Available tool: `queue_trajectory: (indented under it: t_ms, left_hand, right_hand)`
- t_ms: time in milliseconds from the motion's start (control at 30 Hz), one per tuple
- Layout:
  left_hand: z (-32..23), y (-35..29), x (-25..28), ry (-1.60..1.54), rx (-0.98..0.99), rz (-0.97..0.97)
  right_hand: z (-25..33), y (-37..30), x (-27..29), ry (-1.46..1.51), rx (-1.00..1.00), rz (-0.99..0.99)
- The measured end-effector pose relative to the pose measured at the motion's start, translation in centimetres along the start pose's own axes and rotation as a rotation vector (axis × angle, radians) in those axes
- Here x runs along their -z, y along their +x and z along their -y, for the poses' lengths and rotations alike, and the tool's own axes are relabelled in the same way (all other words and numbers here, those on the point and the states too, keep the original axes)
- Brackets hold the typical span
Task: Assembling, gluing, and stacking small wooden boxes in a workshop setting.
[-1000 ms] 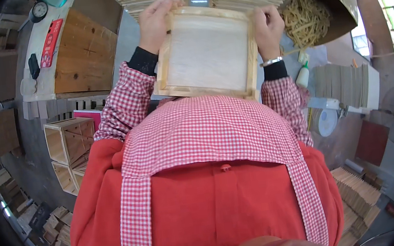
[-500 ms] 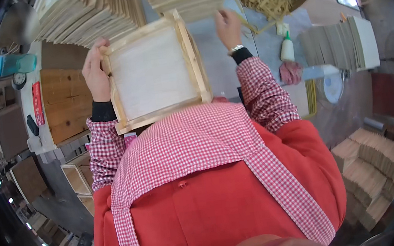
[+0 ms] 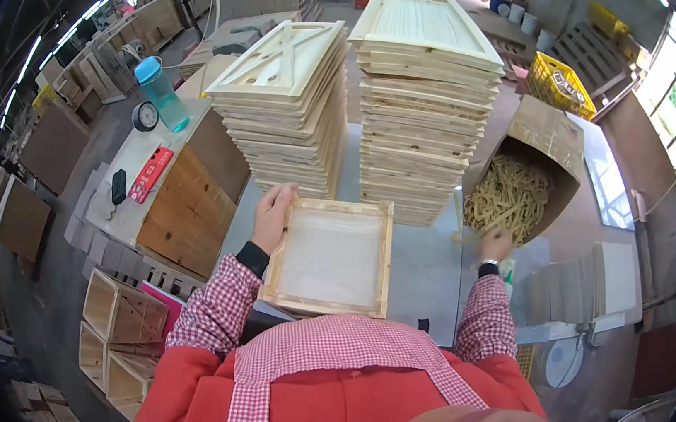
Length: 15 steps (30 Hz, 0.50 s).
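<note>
A shallow square wooden frame (image 3: 387,259) with a whitish inner panel lies on the table just before my apron. Wrapped round its upper left corner is my left hand (image 3: 272,216), closed on the wood. My right hand (image 3: 495,245) reaches out to the right, at the near edge of an open cardboard box (image 3: 542,133). Curly yellowish strips (image 3: 507,196) heap up inside that box. The fingers of this hand look drawn together beside the strips; what they hold, if anything, is too small to make out.
Two tall stacks of wooden panels, a left stack (image 3: 286,125) and a right stack (image 3: 426,109), rise beyond the frame. Grey boards (image 3: 568,293) stand at right. A side bench (image 3: 117,215) carries a teal bottle (image 3: 164,97) and a round clock (image 3: 145,116). Wooden boxes (image 3: 111,337) sit lower left.
The view has tilted up, showing the stack tops and room beyond. My right hand has moved outward to the box of strips. My left hand keeps hold of the wooden frame.
</note>
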<state>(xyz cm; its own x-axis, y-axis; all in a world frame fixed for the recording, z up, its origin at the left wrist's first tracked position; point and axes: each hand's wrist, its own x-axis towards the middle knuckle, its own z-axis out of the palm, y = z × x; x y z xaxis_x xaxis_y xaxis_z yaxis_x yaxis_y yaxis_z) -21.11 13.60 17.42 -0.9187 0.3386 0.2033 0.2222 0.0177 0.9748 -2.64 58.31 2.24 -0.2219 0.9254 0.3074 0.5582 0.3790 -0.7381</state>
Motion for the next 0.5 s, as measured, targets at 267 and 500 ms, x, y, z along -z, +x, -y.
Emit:
queue_trajectory:
  t_ms: [267,500]
  left_hand:
    - [-5.9,0.5,-1.7,0.438,-0.485,-0.021]
    - [-12.2,-0.6,-4.0,0.427,-0.904,0.366]
  right_hand:
    - [16.3,2.1,9.9,0.469,0.321,0.436]
    - [30.9,-11.7,15.1,0.461,1.056,0.923]
